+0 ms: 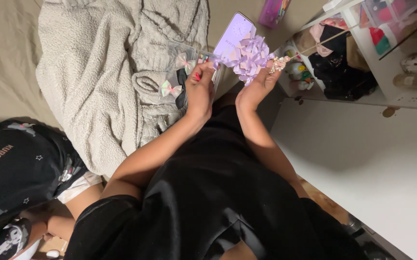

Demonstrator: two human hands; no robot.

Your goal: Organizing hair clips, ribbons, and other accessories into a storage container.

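Bedsheet (6,62): beige, fills the upper left of the frame.
Cabinet top (377,159): white, flat, right half of the frame, lower right.
Blanket (97,72): grey, fleecy, crumpled, upper centre-left, lying on the bedsheet.
Black garment (208,202): worn by the person, lower centre.
Patterned fabric (20,163): black with cartoon print, lower left edge.
Shelf unit (362,43): white, upper right, crowded with small items and bottles.
Smartphone (235,33): lilac screen lit, top centre, lying beyond the hands.
Left hand (200,89): fingers curled around a clear phone case (182,72) trimmed with small iridescent bows, centre top, over the blanket's edge.
Right hand (256,86): fingers pinched on a lilac ribbon bow cluster (249,55), just right of the case, overlapping the phone's lower corner.
Beaded charm (279,63): pale pink and gold, at the right fingertips, beside the cluster.
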